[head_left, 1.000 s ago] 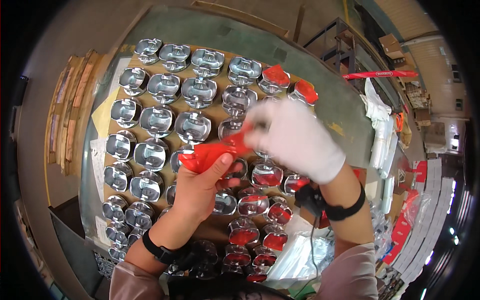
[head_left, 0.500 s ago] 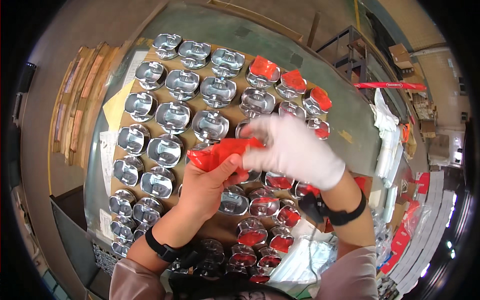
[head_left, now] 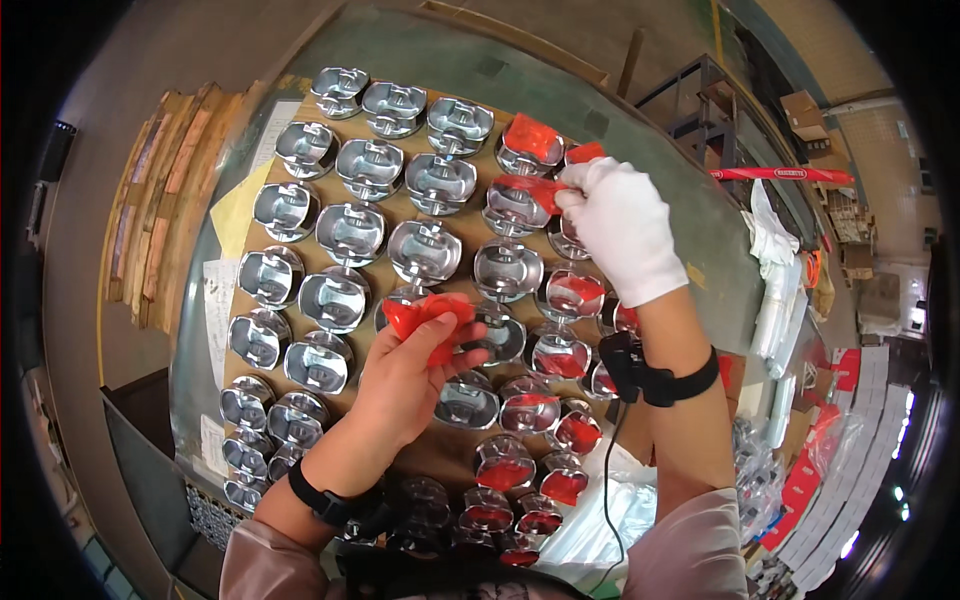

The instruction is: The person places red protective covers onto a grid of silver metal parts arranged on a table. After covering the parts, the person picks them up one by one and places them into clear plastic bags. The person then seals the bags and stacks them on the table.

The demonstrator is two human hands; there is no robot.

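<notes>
Rows of shiny metal pistons [head_left: 424, 252] stand on a brown cardboard sheet [head_left: 425, 452]. My bare left hand [head_left: 400, 372] holds a bunch of red plastic pieces [head_left: 428, 312] above the middle rows, pinched under the thumb. My right hand [head_left: 625, 230], in a white glove, grips one red plastic piece [head_left: 530, 187] by its right end. That piece hangs over a piston [head_left: 514, 218] in the upper right part of the sheet and partly covers it. Similar red pieces lie in pistons along the right side, such as a far one [head_left: 530, 140].
The sheet lies on a green table [head_left: 680, 220]. Papers [head_left: 235, 215] stick out along its left edge. Wooden pallets [head_left: 170, 210] stand at the left. Clear plastic bags [head_left: 595, 520] lie near my right forearm, with a dark cable [head_left: 608, 490] beside it. White plastic wrapping [head_left: 775, 240] is at the right.
My right hand has drawn away from the left, up and to the right, taking one red plastic piece along. My left hand keeps the rest nearly in place.
</notes>
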